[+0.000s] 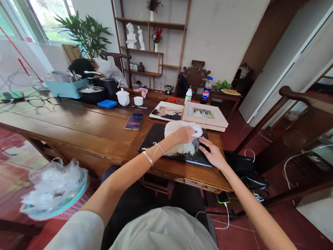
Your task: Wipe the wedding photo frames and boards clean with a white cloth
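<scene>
On mat [156, 139], left hand [184, 135] grips white cloth [176, 127]

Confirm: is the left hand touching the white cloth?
Touching. Head view shows the left hand closed over the white cloth, which lies on the dark board.

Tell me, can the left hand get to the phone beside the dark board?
Probably yes: the phone lies on bare table just left of the dark board, nothing between, but the left hand is full, gripping a white cloth.
</scene>
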A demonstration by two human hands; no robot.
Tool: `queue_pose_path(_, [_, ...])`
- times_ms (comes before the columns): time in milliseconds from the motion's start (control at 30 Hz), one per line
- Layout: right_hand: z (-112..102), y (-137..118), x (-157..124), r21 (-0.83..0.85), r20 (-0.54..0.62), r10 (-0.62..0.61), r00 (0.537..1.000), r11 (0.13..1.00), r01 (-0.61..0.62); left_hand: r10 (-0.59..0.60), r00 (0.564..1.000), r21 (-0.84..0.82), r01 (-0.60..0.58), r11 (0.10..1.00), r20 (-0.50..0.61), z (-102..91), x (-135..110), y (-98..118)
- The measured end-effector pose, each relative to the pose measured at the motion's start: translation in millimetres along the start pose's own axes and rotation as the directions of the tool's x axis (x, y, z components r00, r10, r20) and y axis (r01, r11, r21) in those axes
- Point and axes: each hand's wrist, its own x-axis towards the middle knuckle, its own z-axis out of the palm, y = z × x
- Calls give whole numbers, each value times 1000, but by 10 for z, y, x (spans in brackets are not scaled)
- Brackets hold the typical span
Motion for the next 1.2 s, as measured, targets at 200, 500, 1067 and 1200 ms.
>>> queue_pose_path(200, [23,40,-2,30,-1,6,1000,1000,-6,-171,984,27,170,985,55,-40,-603,-574])
queue_pose_path(500, [27,51,7,20,-4,-9,1000,1000,9,-165,984,86,159,983,64,15,-1190,-605])
queue_pose_path(1067, [35,92,12,4,-14,-11,1000,1000,11,-109,991,-97,116,988,80,-245,-1653,-60])
queue_pose_path(1200, [40,93,15,8,-19,-30,999,1000,30,-144,984,-59,151,987,100,-160,-1285,-502])
